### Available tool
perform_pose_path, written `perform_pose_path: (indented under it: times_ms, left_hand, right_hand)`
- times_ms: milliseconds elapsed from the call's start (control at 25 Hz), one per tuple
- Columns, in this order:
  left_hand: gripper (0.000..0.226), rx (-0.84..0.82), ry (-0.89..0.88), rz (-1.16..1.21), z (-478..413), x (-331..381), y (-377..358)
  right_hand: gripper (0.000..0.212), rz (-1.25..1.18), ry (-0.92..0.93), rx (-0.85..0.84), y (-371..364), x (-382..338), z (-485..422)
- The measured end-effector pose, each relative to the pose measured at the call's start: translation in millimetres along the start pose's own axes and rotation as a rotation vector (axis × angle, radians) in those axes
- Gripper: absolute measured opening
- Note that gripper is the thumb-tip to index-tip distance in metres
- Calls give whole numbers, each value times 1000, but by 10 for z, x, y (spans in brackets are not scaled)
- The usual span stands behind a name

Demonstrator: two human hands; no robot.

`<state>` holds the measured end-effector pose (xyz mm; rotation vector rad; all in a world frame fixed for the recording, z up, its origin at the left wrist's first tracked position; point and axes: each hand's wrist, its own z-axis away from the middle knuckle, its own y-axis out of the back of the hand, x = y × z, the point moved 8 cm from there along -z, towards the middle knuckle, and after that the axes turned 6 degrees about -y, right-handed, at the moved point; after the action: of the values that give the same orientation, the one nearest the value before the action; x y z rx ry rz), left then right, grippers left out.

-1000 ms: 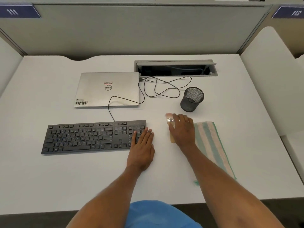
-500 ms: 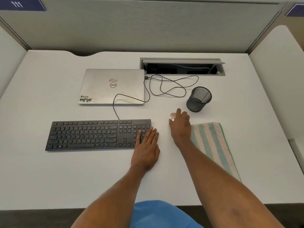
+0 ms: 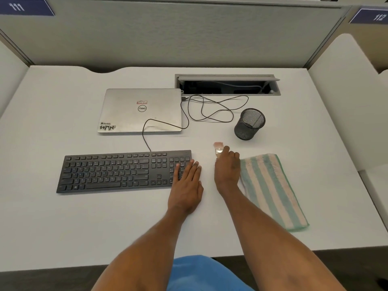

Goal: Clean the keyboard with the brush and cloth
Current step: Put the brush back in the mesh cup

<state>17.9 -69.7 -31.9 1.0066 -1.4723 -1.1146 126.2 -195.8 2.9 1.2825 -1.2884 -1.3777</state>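
A black keyboard (image 3: 117, 171) lies on the white desk (image 3: 63, 223), left of centre. My left hand (image 3: 186, 185) rests flat with straight fingers on the keyboard's right end. Just right of it, my right hand (image 3: 227, 171) covers the handle of a small brush (image 3: 218, 146) and its fingers curl round it. Only the pinkish bristles and metal ferrule stick out beyond my fingertips. A folded cloth (image 3: 270, 185) with green and cream stripes lies on the desk right beside my right hand.
A closed silver laptop (image 3: 140, 110) sits behind the keyboard, with a looped black cable (image 3: 210, 110) running to it. A black mesh cup (image 3: 249, 123) stands behind the brush. An open cable box (image 3: 226, 85) is set into the desk's far side. Grey partitions surround the desk.
My right hand has closed over the brush, and the wooden handle seen one second ago is now hidden under it. My left hand stays on the keyboard's right end.
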Motion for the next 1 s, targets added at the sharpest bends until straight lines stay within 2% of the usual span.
perform_pose_path:
  times_ms: [160,320,520,800,1000]
  left_hand:
    - [60,-20,0,0,7,-17,-5]
    - [60,-21,-1,9,27,-15,-12]
    - [58,-8,0,5,36,-23,5]
    - [58,26,-4,-12,33,-18,1]
    - [55,48,-11,14,9,98,-2]
  right_hand:
    - [27,-52,-14,6,117,-64,-13]
    - [20,-76,79,59,264,-85,-27]
    - [2,-412,129,218,718,16,-133]
    - [9,-677,19,388,1512,283,-426]
    - [9,-703,9,442,1822,437,-786]
